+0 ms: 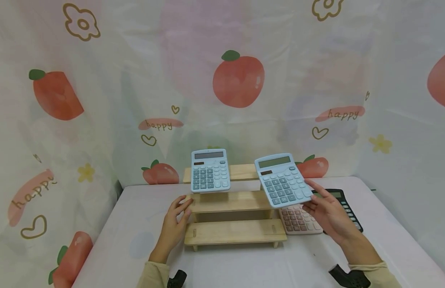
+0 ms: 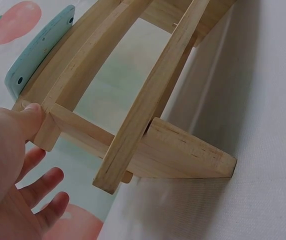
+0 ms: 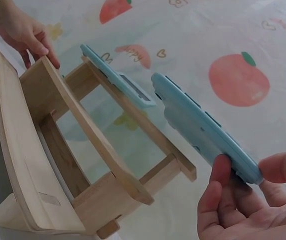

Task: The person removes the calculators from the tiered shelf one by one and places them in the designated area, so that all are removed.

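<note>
Head view: the right hand (image 1: 330,216) grips the held calculator (image 1: 284,183) at its lower right corner. The calculator lies up and left of this nearer hand, long axis tilted, display end leaning left, at the wooden rack (image 1: 233,235)'s right end. The left hand (image 1: 173,224) touches the rack's left end.

Left wrist view: one digit contacts the rack; the other fingers are loose.

Right wrist view: the held calculator is pinched, apart from the rack.
</note>
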{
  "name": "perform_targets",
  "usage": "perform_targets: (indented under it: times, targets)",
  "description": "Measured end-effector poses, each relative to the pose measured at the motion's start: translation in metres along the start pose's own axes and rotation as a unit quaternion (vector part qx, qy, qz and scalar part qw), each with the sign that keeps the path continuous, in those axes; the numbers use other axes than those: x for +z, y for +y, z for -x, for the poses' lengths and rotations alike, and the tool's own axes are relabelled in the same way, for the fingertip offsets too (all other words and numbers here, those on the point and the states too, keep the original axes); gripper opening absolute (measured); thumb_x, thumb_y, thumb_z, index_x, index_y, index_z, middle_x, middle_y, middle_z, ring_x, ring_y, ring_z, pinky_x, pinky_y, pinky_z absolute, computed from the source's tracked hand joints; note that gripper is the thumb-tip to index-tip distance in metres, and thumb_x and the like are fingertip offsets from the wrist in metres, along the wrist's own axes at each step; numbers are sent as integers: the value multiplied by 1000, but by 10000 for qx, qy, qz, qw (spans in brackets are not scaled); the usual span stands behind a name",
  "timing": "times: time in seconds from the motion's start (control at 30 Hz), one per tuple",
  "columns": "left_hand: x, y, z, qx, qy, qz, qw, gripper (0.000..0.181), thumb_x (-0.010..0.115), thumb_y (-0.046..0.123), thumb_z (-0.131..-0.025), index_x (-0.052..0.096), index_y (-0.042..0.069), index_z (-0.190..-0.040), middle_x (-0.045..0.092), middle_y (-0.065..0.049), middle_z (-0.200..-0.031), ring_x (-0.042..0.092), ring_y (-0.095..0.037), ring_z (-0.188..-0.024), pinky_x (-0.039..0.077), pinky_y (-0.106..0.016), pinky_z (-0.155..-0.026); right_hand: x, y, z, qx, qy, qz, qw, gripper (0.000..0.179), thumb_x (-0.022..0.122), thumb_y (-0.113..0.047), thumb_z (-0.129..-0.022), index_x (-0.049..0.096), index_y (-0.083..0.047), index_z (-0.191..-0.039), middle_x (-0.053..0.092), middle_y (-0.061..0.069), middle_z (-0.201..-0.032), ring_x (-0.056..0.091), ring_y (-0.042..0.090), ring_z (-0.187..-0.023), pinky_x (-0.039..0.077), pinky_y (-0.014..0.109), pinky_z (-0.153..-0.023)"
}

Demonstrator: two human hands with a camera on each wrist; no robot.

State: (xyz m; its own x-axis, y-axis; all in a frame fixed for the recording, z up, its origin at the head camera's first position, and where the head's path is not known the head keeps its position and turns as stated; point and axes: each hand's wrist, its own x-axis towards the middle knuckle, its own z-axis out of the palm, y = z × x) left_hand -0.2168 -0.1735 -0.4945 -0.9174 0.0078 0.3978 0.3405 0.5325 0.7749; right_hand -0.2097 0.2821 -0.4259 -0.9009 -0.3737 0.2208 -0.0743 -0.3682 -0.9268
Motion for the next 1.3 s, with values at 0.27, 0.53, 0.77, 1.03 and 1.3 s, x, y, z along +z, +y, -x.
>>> perform_targets:
  times: [0.27,0.53,0.77,1.03,1.3]
  targets:
    - [-1,2,0,-18,-1,-45,10000,38,61,22,-102,64,6,-137,48,-16,-152,55,-37,-128,44,-65,-106,-10,1,7,129,-21,-72,9999,53,31,-8,-111,20,-17,-163,60,-12,-136,63,5,-118,51,19,-97]
    - [0,1,2,100,47,-11,9999,37,62,20,-101,64,5,-135,49,-21,-150,57,-38,-125,44,-66,-104,-20,3,19,207,-105,-245,9994,51,28,-6,-111,25,-20,-161,56,-11,-138,61,7,-119,51,21,-97]
    - [1,1,1,90,69,1,9999,38,62,20,-101,64,5,-136,49,-19,-151,56,-38,-126,44,-66,-104,-25,2,30,181,-199,-489,9984,50,25,-5,-111,31,-22,-158,58,-10,-140,61,6,-124,51,22,-99]
    - [0,0,1,86,74,19,9999,38,62,20,-101,64,5,-135,49,-20,-151,57,-38,-125,44,-65,-104,-31,3,45,444,131,-109,9989,51,27,-9,-112,23,-22,-161,55,-16,-139,61,4,-121,51,19,-98]
    - [1,0,2,150,89,24,9998,37,63,19,-101,64,4,-135,49,-19,-150,57,-38,-124,45,-65,-103,-45,3,60,507,57,-378,9980,50,24,-7,-112,33,-27,-157,57,-16,-138,62,4,-122,52,21,-98]
